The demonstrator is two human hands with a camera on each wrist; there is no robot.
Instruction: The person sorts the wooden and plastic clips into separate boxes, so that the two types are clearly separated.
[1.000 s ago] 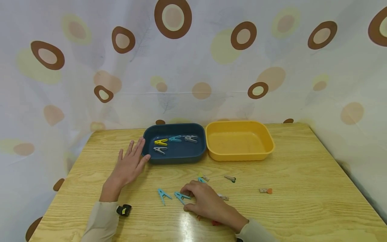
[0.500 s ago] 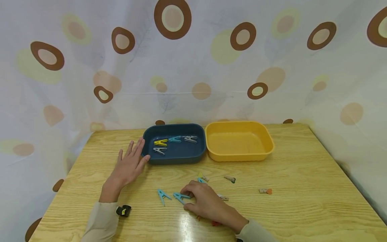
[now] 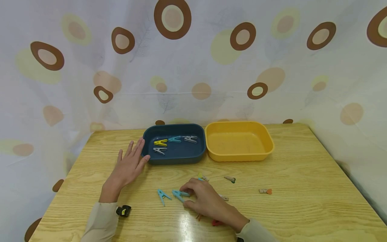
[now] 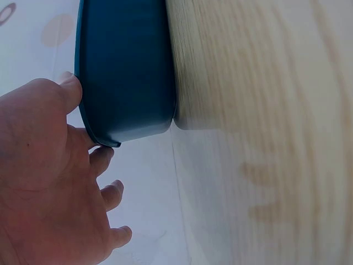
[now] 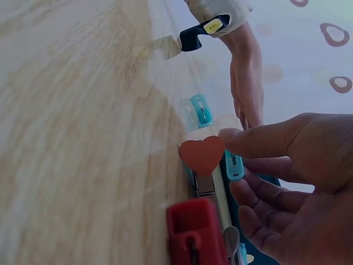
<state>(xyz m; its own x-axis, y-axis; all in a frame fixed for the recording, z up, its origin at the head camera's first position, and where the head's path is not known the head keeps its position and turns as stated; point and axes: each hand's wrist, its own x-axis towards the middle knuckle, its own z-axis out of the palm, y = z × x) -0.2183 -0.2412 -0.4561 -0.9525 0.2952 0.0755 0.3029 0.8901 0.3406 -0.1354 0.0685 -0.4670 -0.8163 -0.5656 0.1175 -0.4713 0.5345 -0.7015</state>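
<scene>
My right hand (image 3: pixel 205 201) pinches a light blue plastic clothespin (image 3: pixel 179 194) by its leg ends, low over the table. In the right wrist view this clothespin (image 5: pixel 234 165) shows between thumb and fingers, partly covered. A second light blue clothespin (image 3: pixel 163 195) lies just left of it. My left hand (image 3: pixel 128 168) rests with fairly straight fingers against the left end of a navy basin (image 3: pixel 178 161); the left wrist view shows the thumb and fingers at the basin's rim (image 4: pixel 83 105). Inside the basin lie a yellow clothespin (image 3: pixel 160 143), a blue one (image 3: pixel 174 139) and grey ones (image 3: pixel 190 139).
A yellow basin (image 3: pixel 240 157) stands touching the navy one on its right. Small wooden clips lie around my right hand: one with a green end (image 3: pixel 230 179), one with an orange heart (image 3: pixel 266 191), and a red clip (image 3: pixel 216 223) by the wrist. A patterned cloth (image 3: pixel 202 67) hangs behind.
My right hand and the light blue clothespin in its fingers have shifted slightly left and upward. The left hand stays against the navy basin.
</scene>
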